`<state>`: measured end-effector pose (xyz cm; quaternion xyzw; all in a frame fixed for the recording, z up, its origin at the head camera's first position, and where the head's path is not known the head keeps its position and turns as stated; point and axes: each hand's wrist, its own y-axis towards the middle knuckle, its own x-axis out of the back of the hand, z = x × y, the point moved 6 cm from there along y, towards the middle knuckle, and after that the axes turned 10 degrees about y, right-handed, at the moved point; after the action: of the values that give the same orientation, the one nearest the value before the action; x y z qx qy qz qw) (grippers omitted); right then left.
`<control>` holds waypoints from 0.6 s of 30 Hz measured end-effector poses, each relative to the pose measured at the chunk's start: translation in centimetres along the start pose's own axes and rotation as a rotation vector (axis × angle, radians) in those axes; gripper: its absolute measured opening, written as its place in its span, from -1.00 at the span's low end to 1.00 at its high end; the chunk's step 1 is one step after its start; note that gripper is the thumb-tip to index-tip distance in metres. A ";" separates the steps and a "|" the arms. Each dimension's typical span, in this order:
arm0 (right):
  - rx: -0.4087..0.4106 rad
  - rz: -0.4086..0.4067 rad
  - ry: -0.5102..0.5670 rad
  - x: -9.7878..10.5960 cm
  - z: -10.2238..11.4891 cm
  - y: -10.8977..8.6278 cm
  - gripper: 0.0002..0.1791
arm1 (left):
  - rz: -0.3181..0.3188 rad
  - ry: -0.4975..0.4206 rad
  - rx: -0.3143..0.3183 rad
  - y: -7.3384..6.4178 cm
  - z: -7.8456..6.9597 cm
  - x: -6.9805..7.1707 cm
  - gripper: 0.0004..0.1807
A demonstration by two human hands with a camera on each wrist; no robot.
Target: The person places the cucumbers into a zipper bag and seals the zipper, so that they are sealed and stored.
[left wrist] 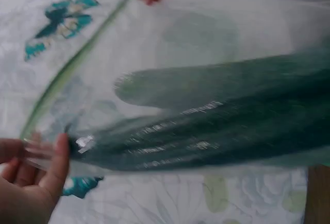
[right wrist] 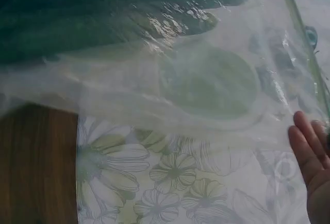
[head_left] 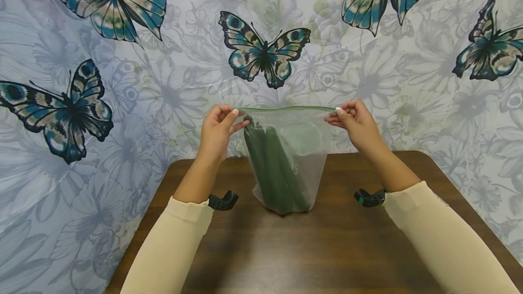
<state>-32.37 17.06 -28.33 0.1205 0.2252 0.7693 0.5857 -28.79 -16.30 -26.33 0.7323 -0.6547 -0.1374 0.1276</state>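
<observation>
A clear zip bag (head_left: 316, 167) hangs upright between my hands, its green zip strip (head_left: 286, 108) stretched across the top. Inside lean long dark green cucumbers (head_left: 271, 171), toward the bag's left side; a pale green oval patch (right wrist: 211, 82) shows on the bag. My left hand (head_left: 218, 130) pinches the top left corner between thumb and fingers. At the top right corner, my right hand (head_left: 359, 124) pinches the strip's end with thumb and forefinger. The bag's bottom is low over the brown table. In the left wrist view, the cucumber tips point toward the zip strip.
A brown wooden table (head_left: 327, 248) spreads below the bag. Right behind it hangs a floral backdrop (head_left: 180, 90) printed with butterflies. Each wrist carries a black camera mount (head_left: 223, 201), and both forearms wear cream sleeves (head_left: 171, 244).
</observation>
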 end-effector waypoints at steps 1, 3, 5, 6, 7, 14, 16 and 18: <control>0.031 -0.020 -0.013 0.0 0.1 0.4 -0.77 | -0.001 -0.017 -0.021 0.5 0.2 -0.1 -0.91; 0.097 -0.064 -0.007 0.2 0.2 1.1 -0.77 | -0.004 -0.043 -0.065 1.1 0.6 -0.3 -0.93; 0.156 -0.107 0.019 0.2 0.3 1.2 -0.78 | 0.001 -0.060 -0.091 1.2 1.0 -0.6 -0.96; 0.177 -0.120 0.035 0.3 0.3 1.0 -0.78 | 0.009 -0.065 -0.094 1.1 1.3 -0.6 -0.97; 0.192 -0.121 0.050 0.3 0.2 0.7 -0.77 | 0.018 -0.066 -0.089 0.9 1.7 -0.6 -0.97; 0.140 -0.035 -0.124 0.1 -1.5 -5.1 -0.78 | 0.190 0.048 0.064 -3.6 6.0 0.9 -0.95; 0.130 -0.034 -0.188 0.1 -1.7 -7.4 -0.78 | 0.264 0.076 0.069 -5.2 6.9 1.1 -0.95; 0.109 -0.045 -0.255 0.2 -2.2 -9.7 -0.80 | 0.346 0.126 0.074 -7.1 7.6 1.1 -0.93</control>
<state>-25.20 18.88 -34.96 0.2437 0.1929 0.7210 0.6194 -24.94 -16.65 -36.02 0.6200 -0.7662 -0.0432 0.1631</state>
